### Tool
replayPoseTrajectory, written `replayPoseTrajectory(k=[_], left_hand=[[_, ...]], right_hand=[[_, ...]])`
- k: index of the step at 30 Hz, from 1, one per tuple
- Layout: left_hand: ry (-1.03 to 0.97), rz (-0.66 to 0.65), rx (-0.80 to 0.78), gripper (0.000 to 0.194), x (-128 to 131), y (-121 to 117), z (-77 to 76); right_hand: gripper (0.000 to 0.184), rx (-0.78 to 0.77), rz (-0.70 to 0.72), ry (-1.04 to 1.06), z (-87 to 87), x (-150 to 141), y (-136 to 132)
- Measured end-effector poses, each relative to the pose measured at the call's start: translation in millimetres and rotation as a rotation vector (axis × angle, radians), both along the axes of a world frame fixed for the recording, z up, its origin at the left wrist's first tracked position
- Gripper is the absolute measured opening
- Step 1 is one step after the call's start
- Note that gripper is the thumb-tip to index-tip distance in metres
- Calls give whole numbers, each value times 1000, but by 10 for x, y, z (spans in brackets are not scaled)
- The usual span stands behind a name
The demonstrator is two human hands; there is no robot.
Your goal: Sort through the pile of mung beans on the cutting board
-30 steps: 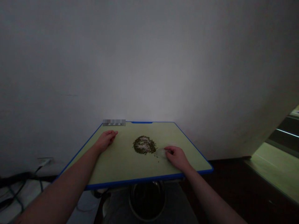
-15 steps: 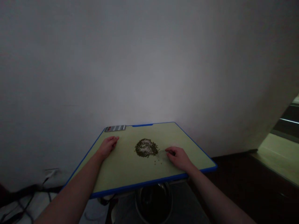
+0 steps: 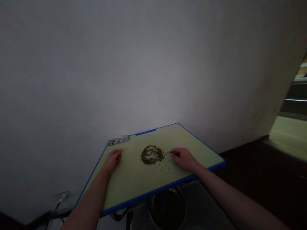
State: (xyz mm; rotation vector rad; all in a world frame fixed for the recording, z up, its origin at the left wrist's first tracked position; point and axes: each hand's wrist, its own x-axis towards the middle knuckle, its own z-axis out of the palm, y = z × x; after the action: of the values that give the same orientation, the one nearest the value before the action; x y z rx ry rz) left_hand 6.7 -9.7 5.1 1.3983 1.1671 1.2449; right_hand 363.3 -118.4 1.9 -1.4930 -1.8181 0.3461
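No writing is legible. The right hand (image 3: 183, 158) pinches a small, clear, blurred tool (image 3: 167, 154) at the right edge of the round, green-and-white pile of grains (image 3: 152, 155) on the pale, blue-edged counter (image 3: 134, 182); the left hand's (image 3: 112, 160) fingers curl loosely, their gap unclear.

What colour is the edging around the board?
Blue, around the pale board; the head view shows it.
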Motion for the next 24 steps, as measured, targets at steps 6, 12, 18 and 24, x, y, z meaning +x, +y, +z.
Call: replayPoseTrajectory(k=[6,12,18,24], left_hand=[[21,-9,5,32,17,-16,23],[-12,-19,12,32,36,-39,37],[7,-15,2,32,25,-34,40],[-7,-8,-2,31,15,-29,21]], right_hand=[[28,25,-30,-39,11,-32,20],[26,15,-3,-45,0,-70,101],[28,21,2,-47,7,-79,110],[27,-15,42,-19,12,-73,124]])
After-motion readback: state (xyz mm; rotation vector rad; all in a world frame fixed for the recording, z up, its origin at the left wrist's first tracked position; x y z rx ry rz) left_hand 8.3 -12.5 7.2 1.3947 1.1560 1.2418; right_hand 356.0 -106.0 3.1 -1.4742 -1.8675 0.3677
